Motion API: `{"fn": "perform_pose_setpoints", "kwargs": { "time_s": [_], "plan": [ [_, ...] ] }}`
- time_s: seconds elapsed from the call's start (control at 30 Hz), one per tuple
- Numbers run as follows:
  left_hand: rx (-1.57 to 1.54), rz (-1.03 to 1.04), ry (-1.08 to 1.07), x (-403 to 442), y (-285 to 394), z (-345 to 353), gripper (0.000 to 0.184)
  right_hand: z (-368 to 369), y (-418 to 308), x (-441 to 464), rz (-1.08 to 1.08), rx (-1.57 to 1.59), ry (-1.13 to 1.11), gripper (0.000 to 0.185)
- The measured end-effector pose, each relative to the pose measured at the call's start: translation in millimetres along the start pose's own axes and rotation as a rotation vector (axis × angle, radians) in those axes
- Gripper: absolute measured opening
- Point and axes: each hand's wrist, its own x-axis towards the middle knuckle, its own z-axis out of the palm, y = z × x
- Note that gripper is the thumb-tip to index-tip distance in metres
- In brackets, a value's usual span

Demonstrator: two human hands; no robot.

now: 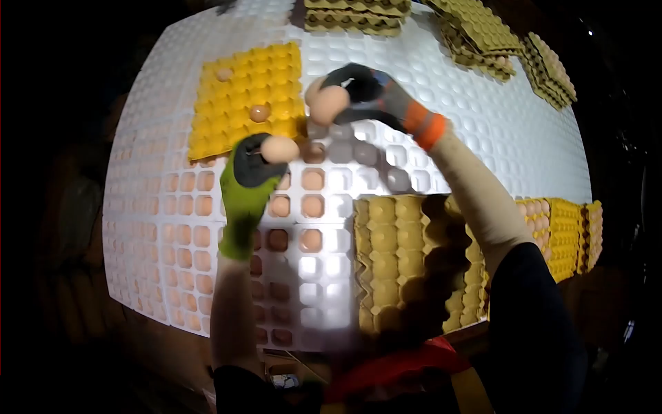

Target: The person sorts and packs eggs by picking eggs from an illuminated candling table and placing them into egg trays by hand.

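Observation:
My left hand (252, 169), in a green glove with dark fingers, is closed around a brown egg (279, 149). Between the dark fingertips of my right hand (376, 100), gloved in grey and orange, are two eggs; the nearer egg (329, 105) partly covers the other. Both hands are above a white tray (341, 205) with square cells. Eggs (313, 205) sit in many cells to the left and below my left hand. Just beyond that hand lies a yellow egg tray (238, 131) with a cracked-looking or marked egg (259, 112) and another egg (224, 74) on it.
A cardboard-coloured egg tray (386, 262) lies at the near right, under my right arm's shadow. Yellow trays with eggs (562, 234) stand at the right edge. Stacked egg trays (355, 21) are at the far side, with more stacks (483, 31) at the far right.

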Motion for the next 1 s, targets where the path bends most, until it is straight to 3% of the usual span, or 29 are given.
{"fn": "perform_pose_setpoints", "kwargs": {
  "time_s": [0.03, 0.07, 0.1, 0.17, 0.23, 0.3, 0.33, 0.4, 0.43, 0.47, 0.53, 0.57, 0.63, 0.73, 0.8, 0.9, 0.93, 0.97, 1.0],
  "plan": [
    [-0.073, -0.004, -0.107, -28.5, 11.1, 11.9, 0.039, -18.9, -18.9, -37.2, 0.014, -0.145, -0.025, 0.056],
    [0.227, 0.296, -0.182, -49.3, 38.7, 26.3, 0.042, -31.6, -25.9, -73.1, -0.034, -0.168, -0.068, 0.062],
    [0.037, 0.234, -0.314, -71.9, 42.0, 39.8, 0.048, -33.9, -51.2, -103.3, -0.069, -0.247, -0.107, 0.066],
    [0.236, 0.297, -0.400, -103.4, 62.3, 66.9, 0.055, -32.2, -82.0, -155.7, -0.047, -0.376, -0.205, 0.066],
    [0.393, 0.369, -0.409, -117.9, 68.2, 90.2, 0.053, -20.0, -91.9, -190.6, 0.059, -0.572, -0.235, 0.062],
    [0.437, 0.351, -0.360, -126.8, 70.6, 98.8, 0.051, 3.7, -86.0, -209.2, 0.342, -0.144, -0.042, 0.064],
    [0.475, 0.338, -0.304, -129.1, 72.7, 101.5, 0.048, 10.1, -72.4, -217.5, 0.307, -0.277, -0.080, 0.068],
    [0.401, 0.259, -0.229, -140.7, 79.7, 101.1, 0.047, 9.9, -46.3, -237.5, 0.191, -0.858, -0.234, 0.070],
    [0.307, 0.179, -0.150, -149.2, 82.0, 99.2, 0.047, 7.6, -62.8, -233.4, 0.233, -0.926, -0.251, 0.069],
    [0.256, 0.028, -0.148, -163.1, 68.9, 89.6, 0.051, 0.6, -82.9, -232.9, 0.189, -0.788, -0.140, 0.067],
    [0.391, 0.001, -0.090, -198.1, 68.0, 85.0, 0.056, -10.2, -101.3, -254.6, 0.180, -0.489, 0.184, 0.064],
    [0.508, -0.023, -0.031, -215.2, 66.5, 83.7, 0.061, -21.8, -105.0, -272.3, 0.229, -0.514, 0.271, 0.061],
    [0.626, -0.008, -0.046, -256.9, 50.3, 91.5, 0.065, -24.9, -85.5, -339.6, 0.485, -0.943, 0.301, 0.057],
    [0.740, 0.021, -0.033, -280.4, 43.4, 124.7, 0.071, -0.1, -58.9, -410.3, 0.949, -1.213, 0.002, 0.064],
    [0.774, 0.164, 0.006, -280.2, 47.9, 137.7, 0.076, 9.4, -57.9, -420.2, 0.943, -1.225, 0.056, 0.065],
    [0.692, 0.038, 0.005, -290.3, 46.6, 143.5, 0.067, 15.1, -56.5, -419.6, 0.960, -1.257, 0.229, 0.068],
    [0.596, -0.010, 0.034, -292.7, 53.0, 143.9, 0.074, 11.1, -66.8, -415.2, 0.754, -1.173, 0.342, 0.065],
    [0.750, 0.062, 0.073, -300.9, 46.0, 147.2, 0.073, 3.3, -81.7, -408.6, 0.540, -1.075, 0.445, 0.064],
    [0.555, -0.049, 0.110, -303.9, 49.5, 148.6, 0.072, -1.8, -88.7, -405.3, 0.466, -1.085, 0.445, 0.064]
  ]
}}
